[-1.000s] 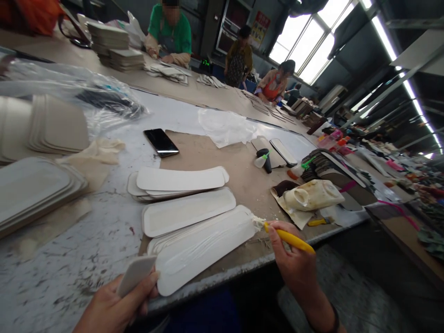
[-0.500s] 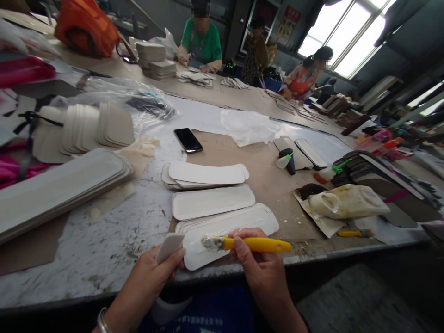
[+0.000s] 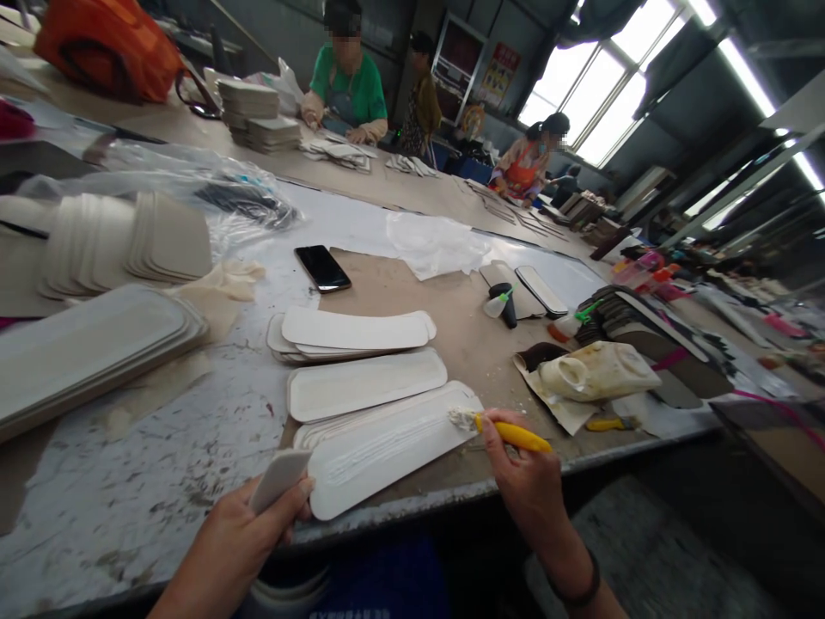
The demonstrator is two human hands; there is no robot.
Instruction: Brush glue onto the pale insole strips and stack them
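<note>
At the worktop (image 3: 212, 477) edge, streaky panel (image 3: 393, 460) lies over fanned stack (image 3: 322, 432) | left hand (image 3: 258, 526) pinching small pale slab (image 3: 280, 478) right at panel's end, guessing that steadies it | right hand (image 3: 525, 468) curled snug round yellow brush (image 3: 523, 437), bristles (image 3: 461, 419) toward other end

A yellow-handled brush (image 3: 517, 436) with white-caked bristles (image 3: 461, 419) stood out against off-white panels (image 3: 380, 464) and a tan-brown board (image 3: 473, 344). Dark flecks and smudges mottled the pale grey-white tabletop (image 3: 212, 464). The phone (image 3: 323, 268) was black, the container (image 3: 602, 371) cream with yellowish-brown stains, a whitish bottle (image 3: 494, 306) bright green at its tip. Beyond, a shirt (image 3: 372, 86) showed green, an apron (image 3: 523, 174) and a bag (image 3: 122, 52) orange.
</note>
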